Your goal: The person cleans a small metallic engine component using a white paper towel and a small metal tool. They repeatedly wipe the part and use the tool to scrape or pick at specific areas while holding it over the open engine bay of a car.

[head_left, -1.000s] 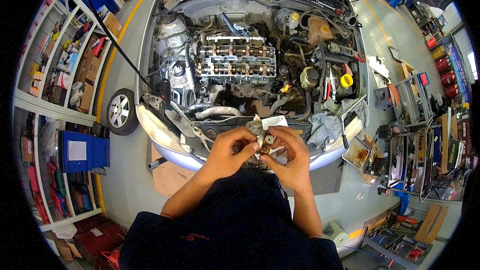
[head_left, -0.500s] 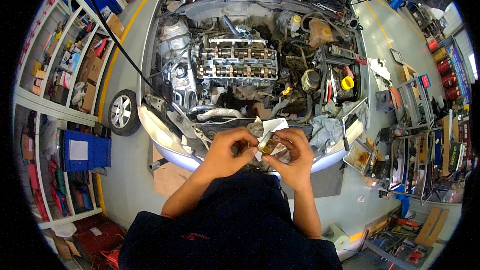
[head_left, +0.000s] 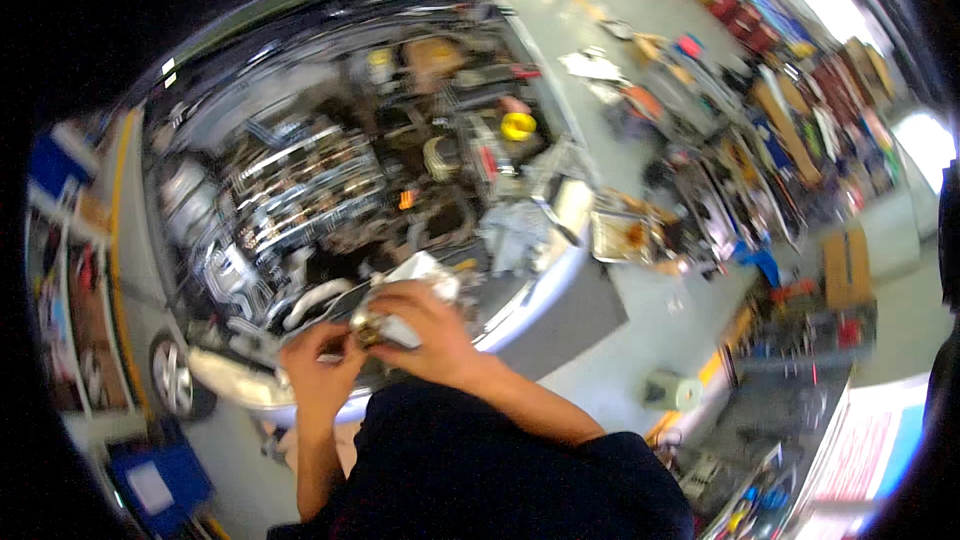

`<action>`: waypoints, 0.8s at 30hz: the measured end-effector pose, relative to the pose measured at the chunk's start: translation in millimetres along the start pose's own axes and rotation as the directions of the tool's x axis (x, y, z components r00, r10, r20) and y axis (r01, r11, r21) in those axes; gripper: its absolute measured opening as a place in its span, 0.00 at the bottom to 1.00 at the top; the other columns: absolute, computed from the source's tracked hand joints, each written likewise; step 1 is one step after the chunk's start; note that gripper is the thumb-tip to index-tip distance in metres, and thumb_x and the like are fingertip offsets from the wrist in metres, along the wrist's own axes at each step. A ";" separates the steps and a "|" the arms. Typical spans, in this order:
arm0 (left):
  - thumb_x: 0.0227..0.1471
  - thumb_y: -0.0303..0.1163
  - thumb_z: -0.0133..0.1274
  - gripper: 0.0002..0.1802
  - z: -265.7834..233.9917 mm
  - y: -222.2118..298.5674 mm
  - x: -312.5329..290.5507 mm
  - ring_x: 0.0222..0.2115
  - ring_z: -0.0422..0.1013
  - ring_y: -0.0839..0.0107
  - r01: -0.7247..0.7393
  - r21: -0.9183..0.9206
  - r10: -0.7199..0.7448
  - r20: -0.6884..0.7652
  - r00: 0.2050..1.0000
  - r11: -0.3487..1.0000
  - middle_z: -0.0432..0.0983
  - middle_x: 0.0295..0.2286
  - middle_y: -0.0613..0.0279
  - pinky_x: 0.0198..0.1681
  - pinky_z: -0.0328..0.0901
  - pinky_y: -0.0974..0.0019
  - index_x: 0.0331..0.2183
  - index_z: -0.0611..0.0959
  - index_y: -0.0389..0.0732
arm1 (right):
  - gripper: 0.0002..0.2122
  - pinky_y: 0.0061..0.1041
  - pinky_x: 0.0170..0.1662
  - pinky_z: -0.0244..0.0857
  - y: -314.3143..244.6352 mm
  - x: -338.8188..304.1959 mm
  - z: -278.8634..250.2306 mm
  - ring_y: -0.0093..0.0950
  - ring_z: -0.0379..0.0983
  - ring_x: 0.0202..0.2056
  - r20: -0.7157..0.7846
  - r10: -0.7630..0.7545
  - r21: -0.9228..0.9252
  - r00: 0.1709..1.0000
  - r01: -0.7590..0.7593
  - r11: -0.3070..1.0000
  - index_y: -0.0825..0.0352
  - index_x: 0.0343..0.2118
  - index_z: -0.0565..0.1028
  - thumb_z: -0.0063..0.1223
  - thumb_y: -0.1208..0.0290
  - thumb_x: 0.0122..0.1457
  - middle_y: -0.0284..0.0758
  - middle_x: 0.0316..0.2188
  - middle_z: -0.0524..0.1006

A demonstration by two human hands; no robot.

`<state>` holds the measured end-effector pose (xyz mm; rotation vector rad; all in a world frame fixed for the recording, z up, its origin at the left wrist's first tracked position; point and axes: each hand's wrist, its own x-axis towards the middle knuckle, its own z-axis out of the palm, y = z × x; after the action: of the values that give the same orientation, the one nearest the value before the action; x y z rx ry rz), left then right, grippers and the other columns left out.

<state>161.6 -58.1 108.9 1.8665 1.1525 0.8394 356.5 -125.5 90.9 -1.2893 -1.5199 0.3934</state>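
In front of my chest, over the car's front edge, my left hand (head_left: pixel 322 365) and my right hand (head_left: pixel 430 332) meet around a small round metal part (head_left: pixel 364 326) with a brassy shine. Both hands have their fingers curled in on it; motion smears its detail. Just beyond the right hand's knuckles lies crumpled white paper or cloth (head_left: pixel 428 272). Past the hands is the open engine bay, where the bared engine top with its camshafts (head_left: pixel 305 185) shows at the left.
A grey-blue rag (head_left: pixel 515 235) lies on the car's front right edge. Near a battery area sits a yellow cap or funnel (head_left: pixel 518 126). A wheel (head_left: pixel 172 375) stands at the left. Carts and parts, a stained tray (head_left: pixel 625 237) and a cardboard box (head_left: pixel 847 267) crowd the right.
My view has swung to the right and tilted, so the car now sits further left and the picture is blurred. My hands stay together on the metal part.
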 end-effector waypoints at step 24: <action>0.45 0.17 0.63 0.07 0.7 -33.0 6.5 0.27 0.74 0.78 -0.072 0.016 0.073 -0.014 0.997 0.997 0.80 0.29 0.60 0.30 0.70 0.72 0.30 0.82 0.32 | 0.25 0.40 0.59 0.68 4.5 -10.1 9.9 0.46 0.71 0.58 -0.040 -0.092 0.078 0.995 0.095 0.992 0.67 0.53 0.76 0.73 0.75 0.52 0.45 0.55 0.72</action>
<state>151.1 -42.6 80.9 1.9275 1.1087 0.8886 349.0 -129.0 78.5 -1.1526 -1.5129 0.3654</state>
